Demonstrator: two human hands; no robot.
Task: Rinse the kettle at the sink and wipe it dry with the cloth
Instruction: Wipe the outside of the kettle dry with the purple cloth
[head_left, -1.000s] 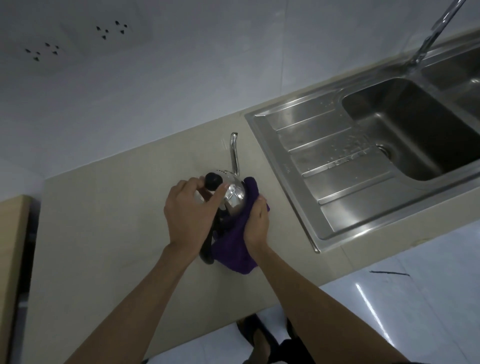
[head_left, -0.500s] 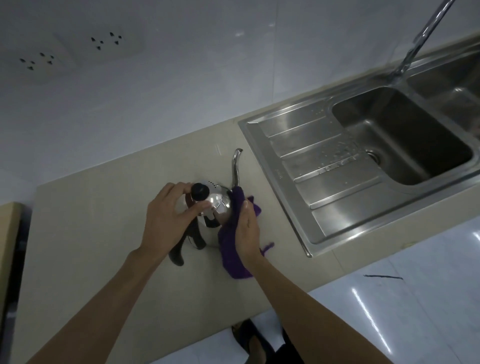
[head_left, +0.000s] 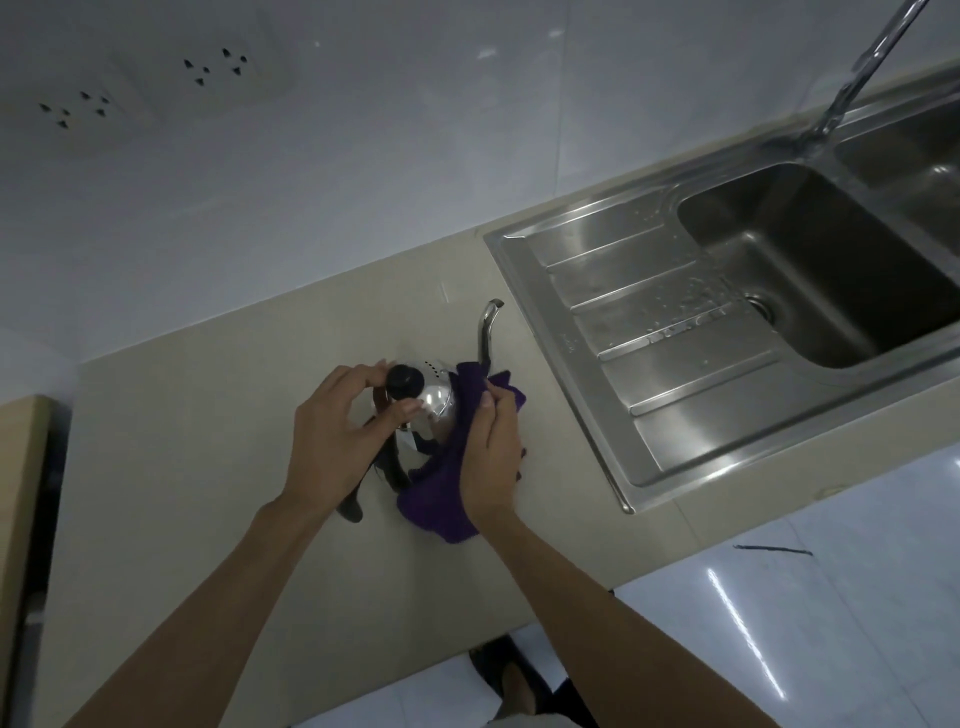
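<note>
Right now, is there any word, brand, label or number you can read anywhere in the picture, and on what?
None can be read.
kettle: shiny steel, no brand or label showing.
cloth: plain purple, no tag in view.
sink: a small faint stamp on the drainboard edge, too small and blurred to read.
wall sockets: only pin holes, no lettering visible.

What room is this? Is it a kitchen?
Most likely a kitchen. There is a steel sink with a draining board set into a counter, a tap over it, and wall sockets on the tiles above. A kettle is being wiped there.
</note>
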